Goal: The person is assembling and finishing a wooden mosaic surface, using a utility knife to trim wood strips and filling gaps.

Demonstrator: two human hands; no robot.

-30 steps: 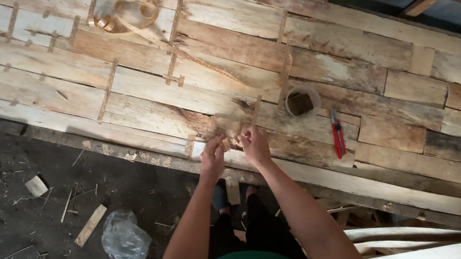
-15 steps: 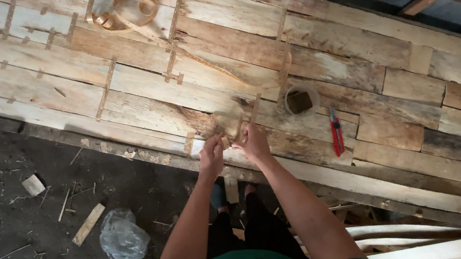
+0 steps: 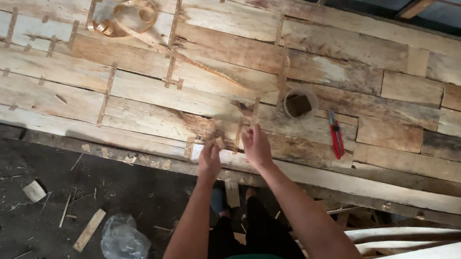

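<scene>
A wide panel of rough wooden planks (image 3: 144, 92) lies in front of me, joined by thin strips of tan tape. My left hand (image 3: 209, 160) and my right hand (image 3: 256, 146) sit close together at the panel's near edge. Their fingers pinch a thin strip of tan tape (image 3: 237, 135) stretched between them over a seam. A long loose strip (image 3: 203, 68) runs from there up to a coiled tape roll (image 3: 126, 19) at the top left.
A small round plastic cup (image 3: 298, 104) with dark contents stands right of my hands. A red utility knife (image 3: 335, 135) lies beside it. On the dark floor are a crumpled plastic bag (image 3: 123, 244) and wood scraps (image 3: 89, 229). Long planks (image 3: 418, 241) lie at lower right.
Both hands stayed at the panel's near edge and drew slightly closer together on the tape strip. The view shifted a little.
</scene>
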